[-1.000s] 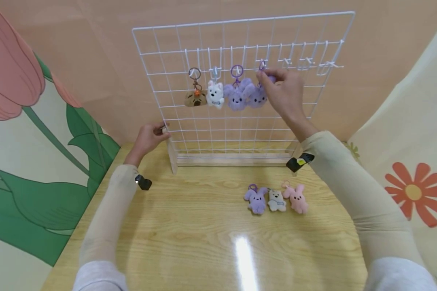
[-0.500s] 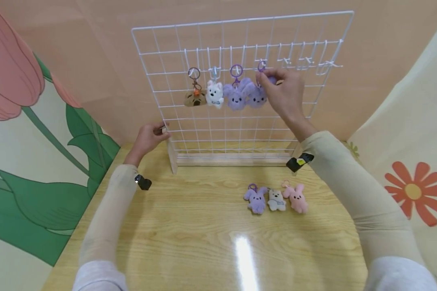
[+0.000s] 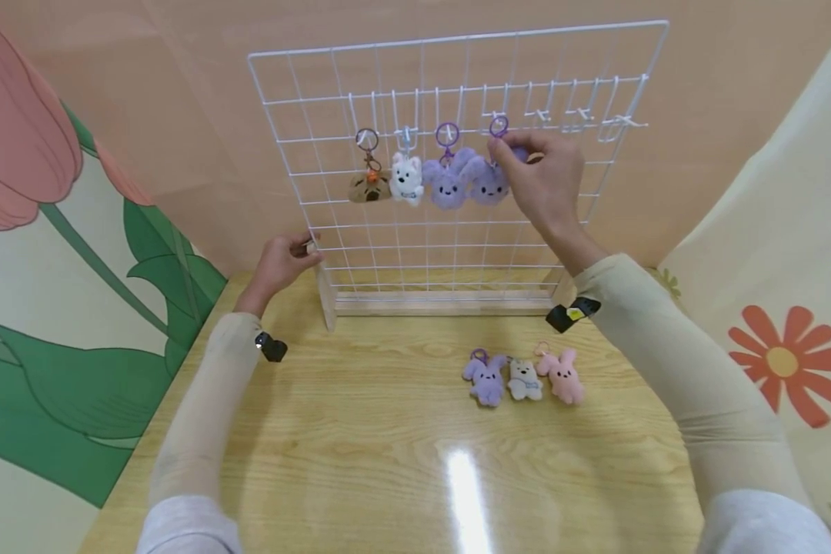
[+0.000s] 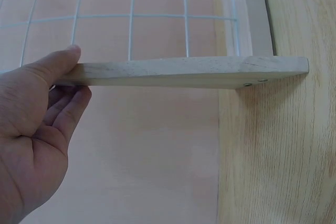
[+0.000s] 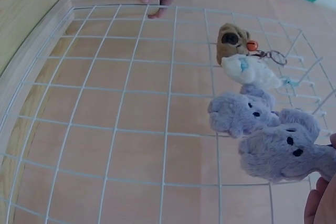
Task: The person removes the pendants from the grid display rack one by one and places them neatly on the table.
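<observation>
With thumb and fingers my right hand [image 3: 547, 173] pinches a purple plush rabbit keychain [image 3: 488, 183] near its top. Its purple ring [image 3: 498, 127] is at a white hook; whether the ring is on the hook I cannot tell. My left hand [image 4: 39, 114] grips the upper end of the wooden side post [image 4: 178, 72] of the white wire grid rack [image 3: 422, 225]. Left of the held keychain hang another purple rabbit keychain [image 3: 448, 185], a white puppy keychain [image 3: 406, 181] and a brown plush keychain [image 3: 370, 187]. The right wrist view shows only the edge of my right hand.
On the wooden table [image 3: 360, 431] before the rack lie a purple rabbit keychain [image 3: 486, 382], a whitish bear keychain [image 3: 524, 381] and a pink rabbit keychain [image 3: 564, 377]. Bare white hooks [image 3: 582, 115] continue along the grid at the right.
The rack's top has shifted slightly left. My right hand has moved a touch right with the purple rabbit keychain, and its ring shows a little more fully. The left hand stays put.
</observation>
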### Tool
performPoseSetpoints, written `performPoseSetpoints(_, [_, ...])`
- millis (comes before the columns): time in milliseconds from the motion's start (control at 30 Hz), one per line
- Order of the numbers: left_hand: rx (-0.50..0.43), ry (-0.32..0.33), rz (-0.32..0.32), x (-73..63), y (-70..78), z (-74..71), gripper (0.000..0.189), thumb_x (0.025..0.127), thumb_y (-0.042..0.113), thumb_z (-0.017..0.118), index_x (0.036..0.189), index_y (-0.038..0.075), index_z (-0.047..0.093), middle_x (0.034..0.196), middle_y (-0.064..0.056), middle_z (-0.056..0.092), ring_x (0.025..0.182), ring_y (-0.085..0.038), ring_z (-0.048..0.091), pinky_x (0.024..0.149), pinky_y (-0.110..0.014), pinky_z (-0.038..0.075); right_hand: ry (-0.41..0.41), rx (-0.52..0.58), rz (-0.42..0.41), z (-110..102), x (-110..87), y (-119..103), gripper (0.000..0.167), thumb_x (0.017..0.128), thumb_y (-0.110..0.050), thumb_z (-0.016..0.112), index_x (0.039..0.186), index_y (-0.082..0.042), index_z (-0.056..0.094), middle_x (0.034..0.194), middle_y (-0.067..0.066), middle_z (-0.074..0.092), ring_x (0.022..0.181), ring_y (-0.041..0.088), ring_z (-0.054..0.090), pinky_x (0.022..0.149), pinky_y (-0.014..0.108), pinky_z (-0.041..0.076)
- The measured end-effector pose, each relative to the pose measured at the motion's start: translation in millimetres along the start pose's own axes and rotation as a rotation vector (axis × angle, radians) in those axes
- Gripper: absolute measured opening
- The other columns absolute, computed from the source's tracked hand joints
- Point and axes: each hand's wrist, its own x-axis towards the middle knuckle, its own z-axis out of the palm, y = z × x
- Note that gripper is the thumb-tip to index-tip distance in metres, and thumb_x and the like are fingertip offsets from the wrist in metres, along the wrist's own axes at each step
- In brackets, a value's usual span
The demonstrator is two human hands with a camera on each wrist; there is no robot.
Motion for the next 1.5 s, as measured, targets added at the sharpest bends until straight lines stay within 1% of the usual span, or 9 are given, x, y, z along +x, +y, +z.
performPoseSetpoints(300, [-0.003,0.011,0.015,0.0,1.7,0.7,0.045,0.096,0.013,0.074,0.136,-0.003,0.062,0.141,-0.024,0.059,0.12,-0.034,0.066,0.095,-0.035,0.059,0.002,0.018,-0.023,-6.7,-6.6,-6.4,0.028,0.09,-0.029,0.082,0.099,-0.003,0.079,0.097,0.003,0.077,0.074,0.008,0.061,0.063,0.018,0.053])
performPoseSetpoints(567, [0.008,0.003,0.009,-1.5,1.3,-0.6,0.045,0.096,0.015,0.073,0.137,-0.002,0.062,0.143,-0.022,0.058,0.121,-0.033,0.064,0.098,-0.041,0.058,-0.017,0.005,-0.042,-14.2,-16.5,-10.2,0.026,0.089,-0.028,0.082,0.096,-0.003,0.08,0.088,-0.006,0.073,0.074,0.008,0.061,0.062,0.018,0.052])
performPoseSetpoints(667, [0.011,0.009,0.011,-2.5,2.0,-1.1,0.046,0.096,0.016,0.074,0.137,-0.001,0.063,0.142,-0.022,0.059,0.12,-0.032,0.065,0.098,-0.042,0.057,-0.033,-0.009,-0.063,-16.6,-21.5,-11.1,0.027,0.089,-0.03,0.082,0.095,-0.003,0.08,0.09,-0.004,0.074,0.074,0.008,0.062,0.061,0.018,0.052])
performPoseSetpoints(767, [0.008,0.011,0.012,-2.6,2.2,-0.9,0.046,0.096,0.016,0.074,0.136,-0.001,0.063,0.141,-0.022,0.06,0.12,-0.032,0.065,0.098,-0.04,0.057,-0.048,-0.02,-0.071,-18.4,-26.8,-11.1,0.028,0.089,-0.031,0.081,0.095,-0.004,0.081,0.09,-0.001,0.075,0.071,0.009,0.062,0.057,0.017,0.051])
performPoseSetpoints(967, [0.01,0.006,0.003,-2.7,3.2,-0.7,0.045,0.096,0.016,0.074,0.137,-0.001,0.063,0.142,-0.021,0.059,0.121,-0.032,0.065,0.099,-0.042,0.057,-0.092,-0.017,-0.051,-21.0,-38.8,-10.4,0.028,0.09,-0.032,0.081,0.095,-0.004,0.081,0.085,0.0,0.075,0.058,0.011,0.056,0.045,0.015,0.041])
performPoseSetpoints(1133, [0.007,-0.003,-0.005,-1.9,2.3,-0.2,0.045,0.097,0.014,0.073,0.137,-0.002,0.062,0.144,-0.021,0.057,0.123,-0.034,0.063,0.101,-0.044,0.056,-0.106,-0.009,-0.085,-19.8,-48.1,-6.9,0.022,0.09,-0.028,0.081,0.094,-0.006,0.082,0.089,0.006,0.076,0.061,0.011,0.055,0.047,0.015,0.04])
performPoseSetpoints(1233, [0.0,-0.009,-0.007,-2.2,2.4,-0.2,0.045,0.097,0.014,0.072,0.137,-0.002,0.061,0.145,-0.022,0.056,0.125,-0.035,0.062,0.102,-0.044,0.055,-0.115,-0.005,-0.094,-18.5,-54.6,-4.3,0.023,0.09,-0.027,0.081,0.092,-0.004,0.081,0.086,0.008,0.076,0.058,0.011,0.054,0.046,0.015,0.04])
performPoseSetpoints(1400, [-0.007,-0.006,0.004,-2.9,3.8,-0.8,0.045,0.096,0.015,0.073,0.136,-0.003,0.062,0.144,-0.023,0.057,0.125,-0.035,0.062,0.102,-0.045,0.055,-0.134,-0.025,-0.075,-16.2,-65.3,1.5,0.027,0.091,-0.031,0.08,0.092,-0.004,0.082,0.082,0.007,0.075,0.055,0.011,0.051,0.043,0.015,0.036])
performPoseSetpoints(1500, [-0.003,-0.004,0.007,-2.6,4.0,-1.1,0.045,0.096,0.015,0.073,0.136,-0.003,0.062,0.144,-0.023,0.057,0.126,-0.035,0.061,0.102,-0.046,0.054,-0.144,-0.056,-0.085,-14.3,-72.0,5.6,0.028,0.091,-0.034,0.08,0.091,-0.006,0.082,0.079,0.006,0.075,0.053,0.011,0.049,0.041,0.016,0.033])
